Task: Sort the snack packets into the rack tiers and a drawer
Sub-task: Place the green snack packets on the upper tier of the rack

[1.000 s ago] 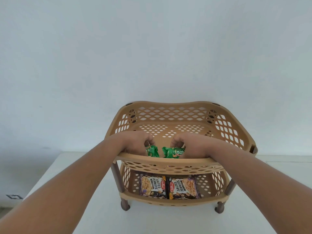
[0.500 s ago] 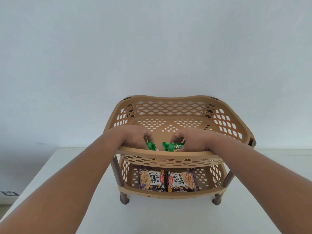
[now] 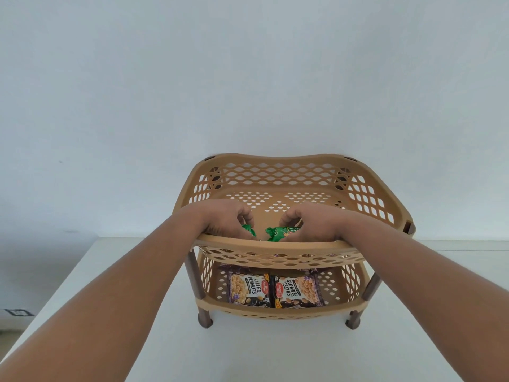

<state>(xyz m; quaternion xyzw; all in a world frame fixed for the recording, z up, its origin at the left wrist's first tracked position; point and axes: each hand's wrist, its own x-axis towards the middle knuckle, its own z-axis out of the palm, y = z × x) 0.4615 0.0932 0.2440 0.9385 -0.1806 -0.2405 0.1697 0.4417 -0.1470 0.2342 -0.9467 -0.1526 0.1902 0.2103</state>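
On the white table (image 3: 275, 351) stands a tan plastic rack (image 3: 278, 250) with two tiers and lots of little holes in its walls. Brown legs (image 3: 192, 282) hold the tiers up. Behind it is a plain pale wall (image 3: 248, 78).

From the head camera, two bare arms reach forward over the front rim of the top tier. Both hands are down inside that tier, close to its front wall.

The left hand (image 3: 223, 223) is curled, with its fingers bent down. It pinches a green packet (image 3: 249, 230). Only a small bit of that packet peeks out past the fingers.

The right hand (image 3: 311, 224) is curled too. It pinches another green packet (image 3: 282, 233), which shows more, with a crinkly end pointing toward the left hand. The two green packets are near each other in the middle but do not touch. You cannot tell if they rest on the tier floor, because the front rim hides their bottoms.

Down in the bottom tier lie two peanut packets, flat and side by side, touching. The left peanut packet (image 3: 248, 289) and the right peanut packet (image 3: 297, 290) both say "SALTED PEANUTS" and show a picture of nuts. They sit near the front of that tier.

Far left, low by the table edge, is a small dark square mark (image 3: 18, 312).
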